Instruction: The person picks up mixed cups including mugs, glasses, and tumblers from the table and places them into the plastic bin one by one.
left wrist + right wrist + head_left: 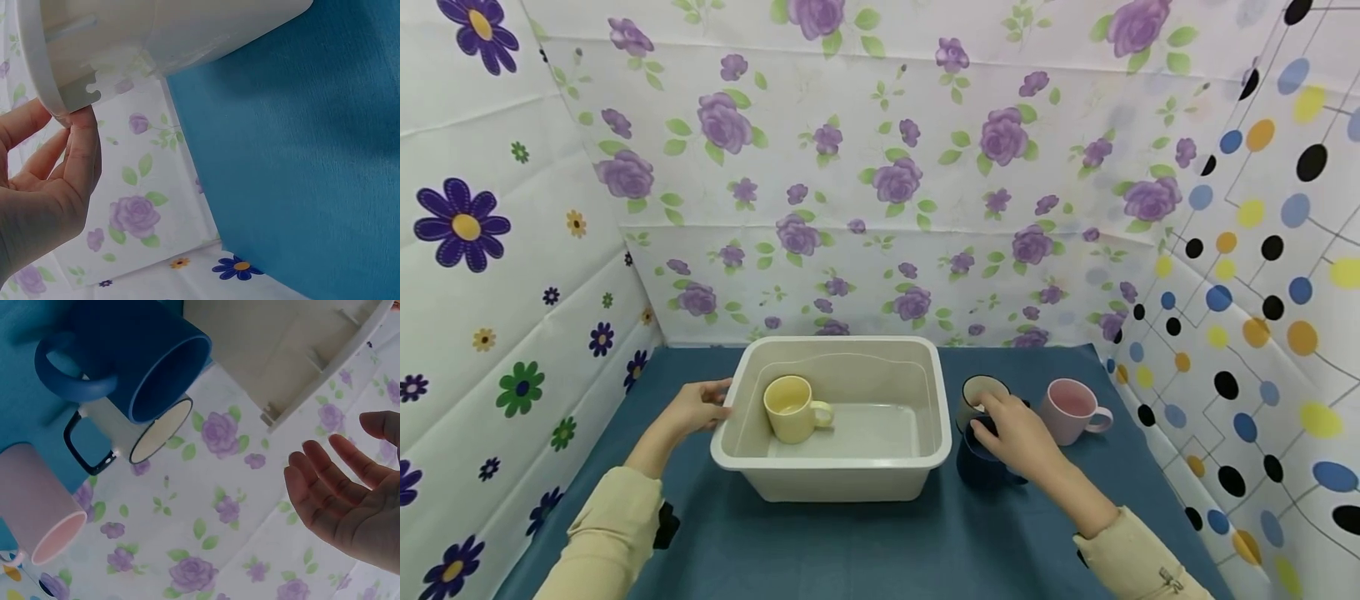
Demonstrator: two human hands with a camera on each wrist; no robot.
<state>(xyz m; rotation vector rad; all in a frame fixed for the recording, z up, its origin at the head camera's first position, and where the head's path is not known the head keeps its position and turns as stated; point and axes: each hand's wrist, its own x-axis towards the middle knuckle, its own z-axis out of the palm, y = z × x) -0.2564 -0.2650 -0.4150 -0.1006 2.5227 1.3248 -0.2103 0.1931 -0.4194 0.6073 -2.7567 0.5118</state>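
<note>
A cream plastic basin [831, 485] stands at the middle of the table with a yellow mug [788, 410] upright inside it. At its left rim my left hand [696, 406] pinches the edge between thumb and fingers, which the left wrist view shows close up. My right hand [1017, 435] is over a dark blue mug [983, 467], fingers spread and slightly bent. In the right wrist view nothing is between those fingers [337, 464], and they are apart from the mugs. Behind the blue mug stands a white mug [115, 428] with a black rim and handle, partly hidden by my hand in the head view.
To the right of my right hand a pink mug [1070, 410] stands upright, handle facing right. A blue cloth [850, 550] covers the table. Patterned sheets [887, 208] hang along the back and both sides.
</note>
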